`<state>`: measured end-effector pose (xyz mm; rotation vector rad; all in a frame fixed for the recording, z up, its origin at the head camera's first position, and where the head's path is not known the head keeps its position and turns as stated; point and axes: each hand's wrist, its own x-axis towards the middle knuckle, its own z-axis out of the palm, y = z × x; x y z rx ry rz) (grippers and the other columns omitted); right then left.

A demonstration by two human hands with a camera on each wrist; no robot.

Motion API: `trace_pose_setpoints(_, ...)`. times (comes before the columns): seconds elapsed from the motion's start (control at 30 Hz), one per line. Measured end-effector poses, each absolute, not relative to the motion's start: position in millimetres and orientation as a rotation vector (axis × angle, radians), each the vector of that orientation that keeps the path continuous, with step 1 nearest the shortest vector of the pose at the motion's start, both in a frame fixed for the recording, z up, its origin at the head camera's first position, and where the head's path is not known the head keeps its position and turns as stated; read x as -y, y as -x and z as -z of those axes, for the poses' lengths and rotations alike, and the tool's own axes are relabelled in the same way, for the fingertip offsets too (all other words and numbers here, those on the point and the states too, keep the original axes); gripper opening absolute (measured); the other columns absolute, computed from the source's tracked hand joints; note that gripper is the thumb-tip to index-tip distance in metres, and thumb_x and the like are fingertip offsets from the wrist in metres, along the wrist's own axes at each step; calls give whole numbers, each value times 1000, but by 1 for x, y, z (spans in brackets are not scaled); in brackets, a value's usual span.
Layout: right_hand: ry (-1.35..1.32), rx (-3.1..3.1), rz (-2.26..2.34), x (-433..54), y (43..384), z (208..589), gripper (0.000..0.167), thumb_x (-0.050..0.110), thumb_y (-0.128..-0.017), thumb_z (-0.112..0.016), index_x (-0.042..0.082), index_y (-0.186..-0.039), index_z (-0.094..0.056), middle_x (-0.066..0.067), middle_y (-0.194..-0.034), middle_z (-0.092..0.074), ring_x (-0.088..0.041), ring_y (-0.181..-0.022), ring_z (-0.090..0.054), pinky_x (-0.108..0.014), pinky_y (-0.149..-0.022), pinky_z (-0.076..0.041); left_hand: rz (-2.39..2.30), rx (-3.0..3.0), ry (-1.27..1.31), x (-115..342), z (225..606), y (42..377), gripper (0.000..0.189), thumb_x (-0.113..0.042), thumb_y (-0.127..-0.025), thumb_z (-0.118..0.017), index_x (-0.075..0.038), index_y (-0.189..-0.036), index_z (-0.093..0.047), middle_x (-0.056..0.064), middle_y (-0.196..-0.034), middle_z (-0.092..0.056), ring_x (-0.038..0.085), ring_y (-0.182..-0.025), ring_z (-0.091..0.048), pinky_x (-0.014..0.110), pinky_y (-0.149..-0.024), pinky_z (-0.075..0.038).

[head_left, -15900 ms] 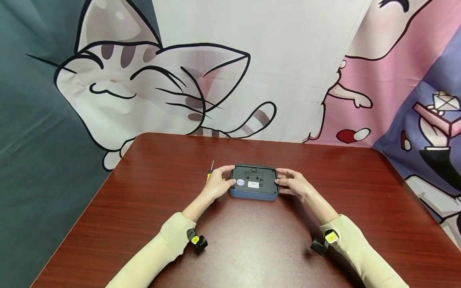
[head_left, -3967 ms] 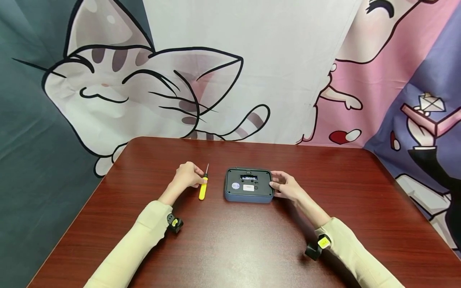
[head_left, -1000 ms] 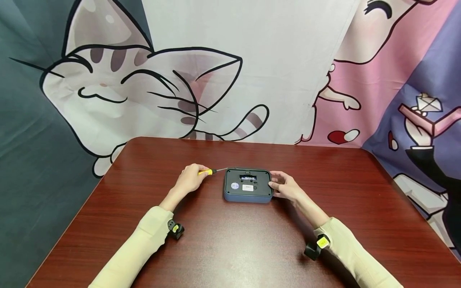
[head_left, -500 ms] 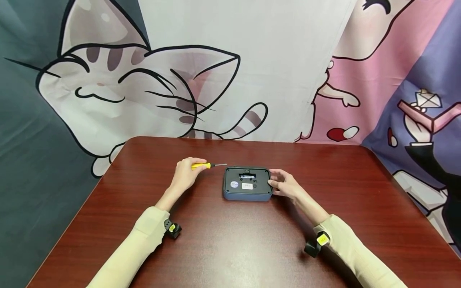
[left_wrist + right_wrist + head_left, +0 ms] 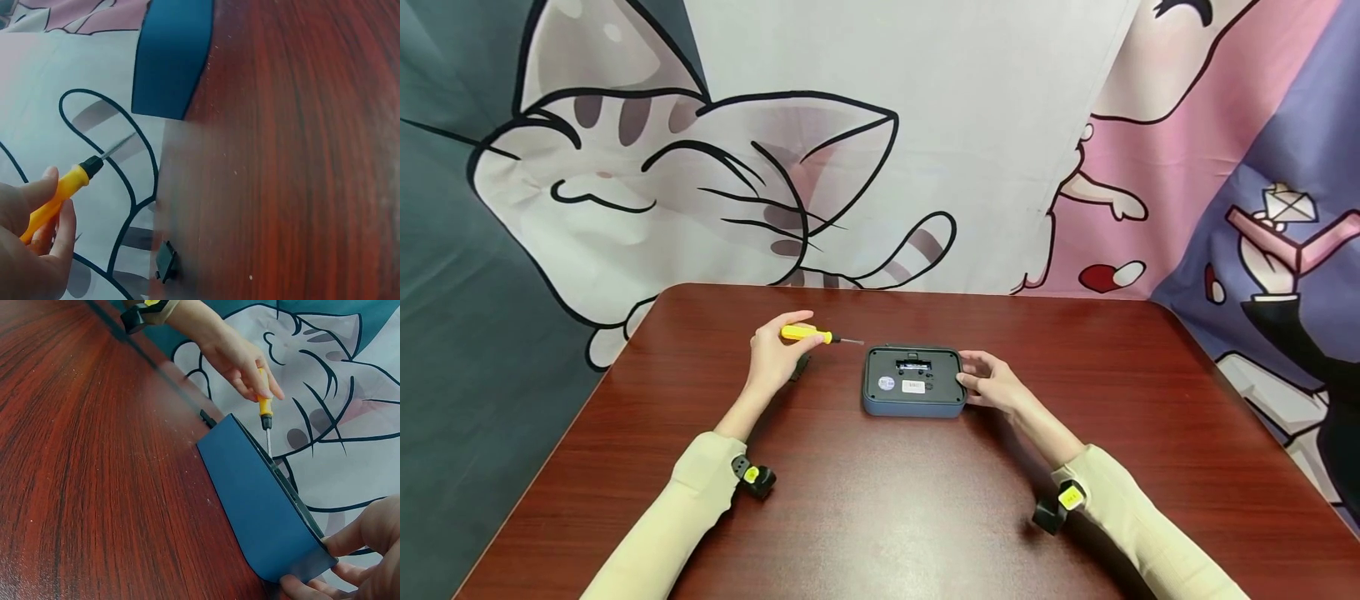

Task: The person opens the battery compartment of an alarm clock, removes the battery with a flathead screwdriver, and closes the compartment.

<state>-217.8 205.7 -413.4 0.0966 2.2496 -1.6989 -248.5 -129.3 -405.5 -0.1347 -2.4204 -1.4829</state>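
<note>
Screwdriver and box on the bench (image 5: 880,500), head and wrist views. The left hand (image 5: 771,357) grasps the yellow handle of a screwdriver (image 5: 797,332) between thumb and fingers; the tool is raised, with its shaft directed toward the box (image 5: 913,409). In the left wrist view the tip stands apart from the box. The box rests on the bench between the hands, its black face uppermost. The right hand (image 5: 992,383) grasps its right end, the thumb at the rim of the black face and other fingers on the blue side wall. A compartment (image 5: 913,366) lies uncovered in that face; its contents are too small to identify. A small black cover (image 5: 802,367), presumably belonging to it, lies on the bench just beside the left hand.

The step in hand appears to be bringing the screwdriver to the box, the cover being already off. The next move probably calls for lowering the tip onto a chosen spot on the black face, which cannot be told here, while the right fingers brace the box against sliding.
</note>
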Motion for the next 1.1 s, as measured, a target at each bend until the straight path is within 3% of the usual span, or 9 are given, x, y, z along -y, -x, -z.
trace_pose_setpoints(0.2,-108,-2250,1699,-206,219,414,52,7,-96,-53,0,-145,-34,-28,-139,-43,-13,-100,-57,-27,-78,-55,1801,2272,-11,130,403,249,44,-8,-81,-76,-7,-123,-63,18,-111,-70,2,-82,-63,8,-67,-48)
trace_pose_setpoints(0.3,-98,-2259,1692,-206,219,414,53,7,-97,-52,0,-145,-33,-29,-140,-42,-16,-104,-56,-29,-79,-55,2001,2159,-77,129,402,250,46,-5,-82,-74,-5,-126,-60,5,-102,-73,-4,-80,-63,9,-72,-52)
trace_pose_setpoints(0.47,-109,-2259,1697,-206,219,414,52,7,-96,-53,1,-144,-35,-28,-138,-44,-14,-102,-58,-29,-80,-56,2213,1979,-120,127,400,251,42,-3,-84,-72,1,-124,-59,-15,-87,-69,-1,-86,-66,15,-78,-55)
trace_pose_setpoints(0.83,-95,-2251,1716,-204,219,414,52,6,-96,-53,0,-144,-34,-30,-139,-43,-10,-95,-58,-28,-77,-55,2367,1812,-248,119,395,252,42,-6,-88,-67,-1,-129,-57,-5,-90,-63,0,-78,-66,17,-76,-56)
trace_pose_setpoints(1.1,-95,-2258,1711,-205,219,415,52,6,-96,-53,-1,-144,-34,-30,-139,-42,-11,-97,-57,-28,-77,-55,2383,1729,-300,110,389,248,30,-2,-86,-69,-3,-112,-55,0,-84,-60,1,-70,-67,18,-72,-57)
